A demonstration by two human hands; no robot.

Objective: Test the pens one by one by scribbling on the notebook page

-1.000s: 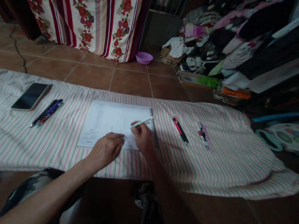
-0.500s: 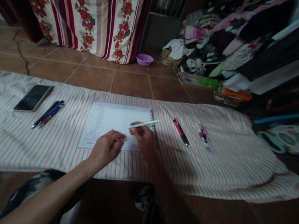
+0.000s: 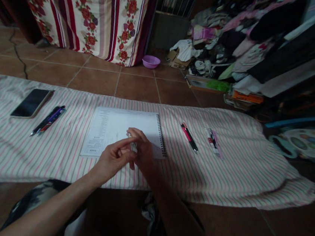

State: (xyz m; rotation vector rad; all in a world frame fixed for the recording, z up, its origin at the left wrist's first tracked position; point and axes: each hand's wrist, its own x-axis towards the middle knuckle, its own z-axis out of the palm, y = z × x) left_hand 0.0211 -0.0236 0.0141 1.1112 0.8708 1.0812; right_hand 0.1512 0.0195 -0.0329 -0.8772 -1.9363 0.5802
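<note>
A spiral notebook (image 3: 117, 127) lies open on a striped cloth (image 3: 225, 166) spread over the floor. Over its near edge my right hand (image 3: 142, 156) is closed round a light green pen (image 3: 132, 145), which is mostly hidden by the fingers. My left hand (image 3: 112, 158) has come up against it, and its fingertips pinch the same pen. Both hands hover just above the page.
A dark phone (image 3: 31, 103) and a bundle of pens (image 3: 49, 119) lie on the cloth at left. A red and black pen pair (image 3: 189, 137) and more pens (image 3: 214, 142) lie at right. A purple bowl (image 3: 151, 61) and piled clothes (image 3: 224, 38) sit beyond on the tiled floor.
My right hand has stopped writing and turned the pen inward. My left hand has lifted off the page and closed on the pen alongside the right.
</note>
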